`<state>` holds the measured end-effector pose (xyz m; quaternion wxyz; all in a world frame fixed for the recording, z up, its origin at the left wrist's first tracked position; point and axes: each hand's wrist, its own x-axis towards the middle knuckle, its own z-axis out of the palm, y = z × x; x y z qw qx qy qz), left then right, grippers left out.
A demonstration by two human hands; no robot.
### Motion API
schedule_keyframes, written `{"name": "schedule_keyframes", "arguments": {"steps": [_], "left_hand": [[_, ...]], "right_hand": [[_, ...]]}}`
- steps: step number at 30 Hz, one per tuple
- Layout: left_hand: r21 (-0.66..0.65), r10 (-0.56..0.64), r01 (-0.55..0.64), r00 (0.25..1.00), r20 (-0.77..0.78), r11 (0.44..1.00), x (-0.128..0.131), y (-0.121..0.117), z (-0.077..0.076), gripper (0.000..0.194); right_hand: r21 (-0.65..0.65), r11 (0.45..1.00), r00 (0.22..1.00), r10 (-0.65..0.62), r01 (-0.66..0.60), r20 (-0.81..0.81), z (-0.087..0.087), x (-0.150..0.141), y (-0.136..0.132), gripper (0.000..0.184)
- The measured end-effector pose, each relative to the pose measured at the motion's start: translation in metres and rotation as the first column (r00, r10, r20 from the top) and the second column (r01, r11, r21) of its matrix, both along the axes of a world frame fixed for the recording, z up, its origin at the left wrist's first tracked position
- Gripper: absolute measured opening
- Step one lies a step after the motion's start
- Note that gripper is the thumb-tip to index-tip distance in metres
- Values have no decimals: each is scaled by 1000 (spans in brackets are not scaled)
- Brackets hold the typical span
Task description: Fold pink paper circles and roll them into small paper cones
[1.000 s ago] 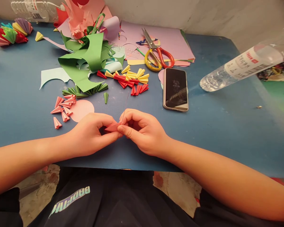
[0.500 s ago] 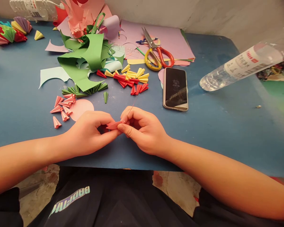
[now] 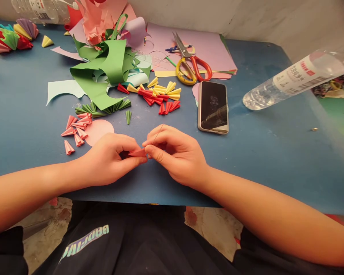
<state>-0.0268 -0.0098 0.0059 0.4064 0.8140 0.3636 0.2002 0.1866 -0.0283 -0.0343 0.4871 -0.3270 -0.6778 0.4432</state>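
Near the table's front edge, my left hand (image 3: 110, 160) pinches a small folded piece of pink paper (image 3: 138, 153) between thumb and fingers. My right hand (image 3: 179, 156) is closed at the paper's right tip, thumb and forefinger nearly together. A thin thread (image 3: 158, 133) runs up from those fingertips across the back of the fingers. Behind my left hand lies a pink paper circle (image 3: 100, 130), partly covered by the hand. Several pink paper cones (image 3: 77, 129) lie left of the circle.
Green cones (image 3: 114, 107), red cones (image 3: 169, 107) and yellow cones (image 3: 172, 89) lie beyond my hands, before green paper scraps (image 3: 114, 61). Scissors (image 3: 186, 57) rest on purple sheets (image 3: 200, 38). A phone (image 3: 213, 107) and a water bottle (image 3: 292, 78) stand to the right.
My right fingertips have shifted slightly left and opened a little around the pink paper's tip. My left hand still grips the paper in nearly the same place.
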Motion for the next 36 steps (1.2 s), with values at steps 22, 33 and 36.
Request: {"name": "schedule_keyframes", "arguments": {"steps": [22, 33, 36], "left_hand": [[-15, 19, -19, 1000, 1, 1000, -1, 0, -2, 35], [21, -12, 12, 1000, -13, 1000, -1, 1, -2, 35], [17, -50, 50, 999, -17, 999, 1, 1, -2, 36]], "right_hand": [[-27, 997, 997, -72, 71, -30, -2, 8, 5, 27], [137, 987, 976, 50, -80, 212, 3, 7, 6, 6], [132, 986, 973, 69, -100, 219, 2, 6, 6, 7]]}}
